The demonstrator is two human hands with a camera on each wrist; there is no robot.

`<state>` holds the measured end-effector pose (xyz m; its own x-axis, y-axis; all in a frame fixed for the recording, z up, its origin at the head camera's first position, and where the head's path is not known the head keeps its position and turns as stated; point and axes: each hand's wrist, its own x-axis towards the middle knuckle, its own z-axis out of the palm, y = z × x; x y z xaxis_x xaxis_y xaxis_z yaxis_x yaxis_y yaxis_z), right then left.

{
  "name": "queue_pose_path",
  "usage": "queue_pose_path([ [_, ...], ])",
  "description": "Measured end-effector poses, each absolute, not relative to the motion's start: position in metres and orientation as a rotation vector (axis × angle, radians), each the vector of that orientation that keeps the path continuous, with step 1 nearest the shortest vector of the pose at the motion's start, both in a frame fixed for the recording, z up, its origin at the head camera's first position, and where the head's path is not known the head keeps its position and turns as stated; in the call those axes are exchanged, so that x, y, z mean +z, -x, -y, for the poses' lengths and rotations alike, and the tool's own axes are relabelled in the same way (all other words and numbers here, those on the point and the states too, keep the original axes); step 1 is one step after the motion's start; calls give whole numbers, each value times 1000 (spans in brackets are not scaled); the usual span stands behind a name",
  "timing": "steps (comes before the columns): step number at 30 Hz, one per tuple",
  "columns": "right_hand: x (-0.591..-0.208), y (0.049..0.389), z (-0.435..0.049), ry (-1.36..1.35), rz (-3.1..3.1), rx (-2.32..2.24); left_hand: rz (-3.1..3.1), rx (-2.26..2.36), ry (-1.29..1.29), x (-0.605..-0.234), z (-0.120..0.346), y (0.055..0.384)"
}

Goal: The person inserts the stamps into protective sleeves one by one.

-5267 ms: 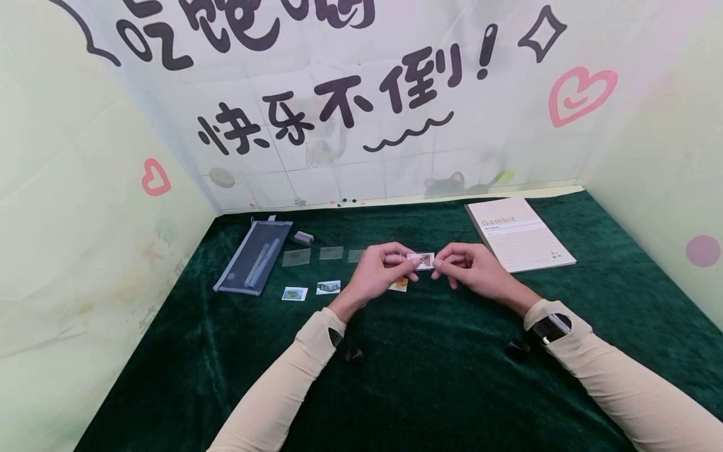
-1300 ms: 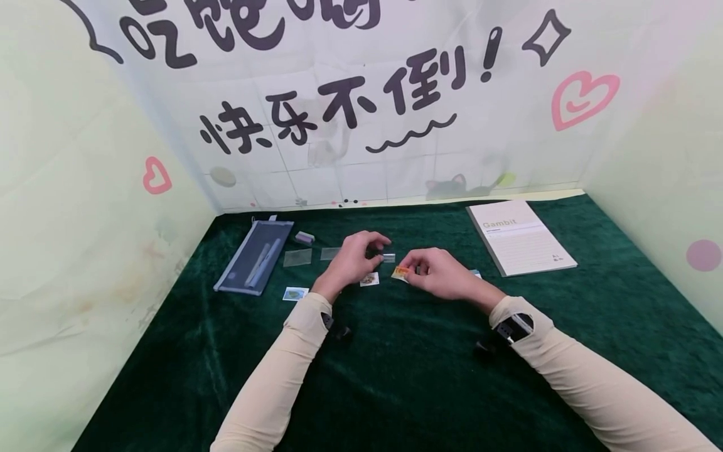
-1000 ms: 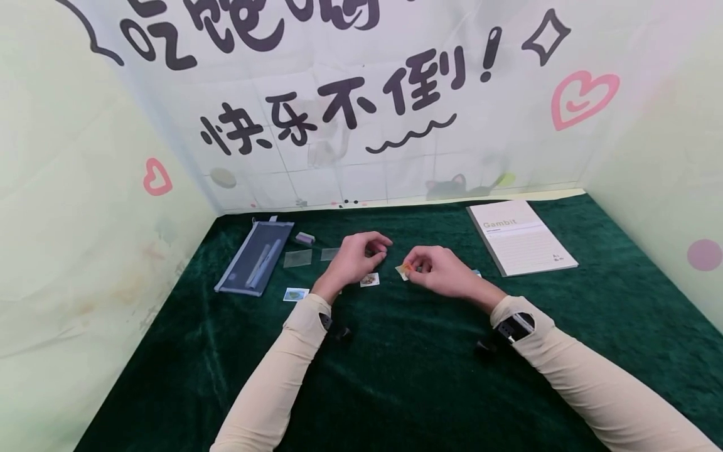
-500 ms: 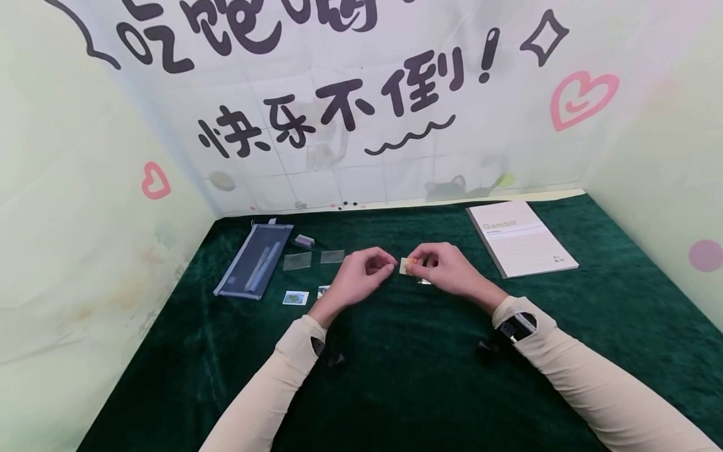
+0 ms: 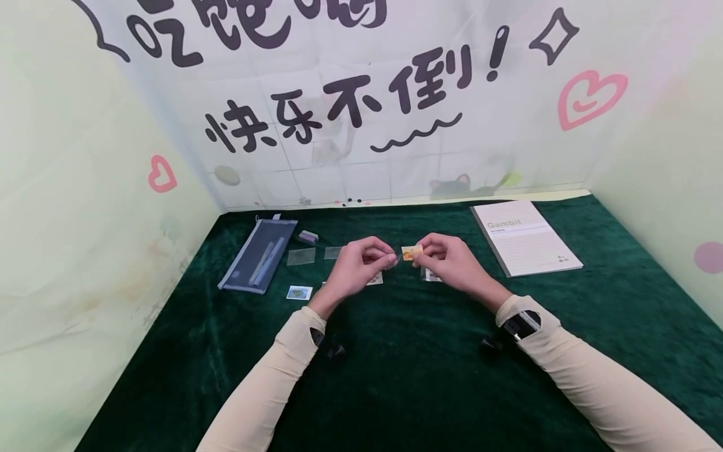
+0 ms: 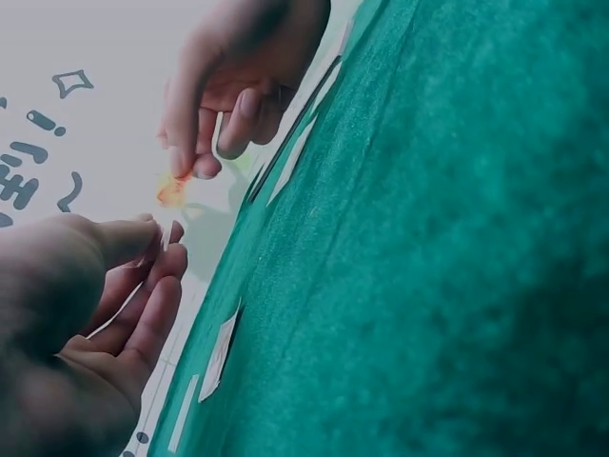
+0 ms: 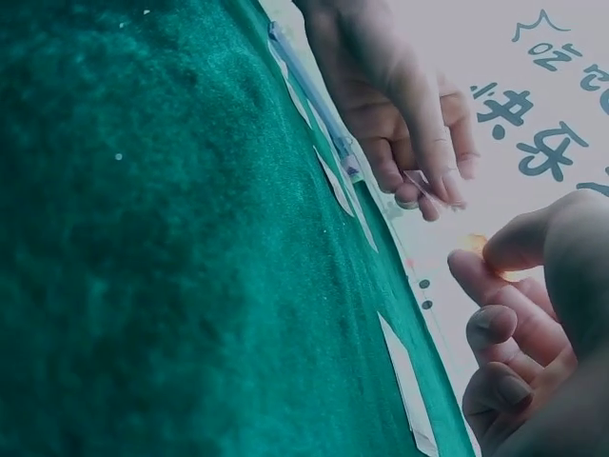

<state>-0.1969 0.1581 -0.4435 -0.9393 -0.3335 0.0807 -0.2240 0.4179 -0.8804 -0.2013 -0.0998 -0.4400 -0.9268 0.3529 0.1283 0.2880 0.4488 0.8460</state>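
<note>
In the head view my right hand (image 5: 452,260) pinches a small orange-yellow stamp (image 5: 410,252) by its right end, above the cloth. Just left of it, my left hand (image 5: 360,263) pinches a small clear plastic sleeve (image 7: 423,186), seen best in the right wrist view. Sleeve and stamp face each other with a narrow gap between. A sleeved stamp (image 5: 432,275) lies under my right hand, partly hidden. Beside my left hand's palm another stamp (image 5: 374,279) is half covered. A blue-green stamp (image 5: 299,292) lies farther left.
Two clear sleeves (image 5: 302,256) lie behind my left hand, one partly covered. A blue zip pouch with pens (image 5: 257,257) and an eraser (image 5: 308,236) are at the left. A notepad (image 5: 528,242) lies at the back right. Dark green cloth (image 5: 407,376) covers the table.
The sleeved stamp held by both hands earlier now lies on the cloth. My right hand has lifted the orange-yellow stamp and turned it level; my left hand has picked up a clear sleeve.
</note>
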Motion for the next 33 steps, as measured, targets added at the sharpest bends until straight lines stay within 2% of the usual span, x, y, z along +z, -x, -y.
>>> queue_pose_path([
  [9,-440,193,-160,446,-2498,-1656,-2596,1505,-525,-442,102,203],
  [17,-442,192,-161,556,-2459,-1710,-2556,1497,-570,-442,103,204],
  [33,-444,193,-161,545,-2408,-1723,-2541,1534,-600,-443,102,203],
])
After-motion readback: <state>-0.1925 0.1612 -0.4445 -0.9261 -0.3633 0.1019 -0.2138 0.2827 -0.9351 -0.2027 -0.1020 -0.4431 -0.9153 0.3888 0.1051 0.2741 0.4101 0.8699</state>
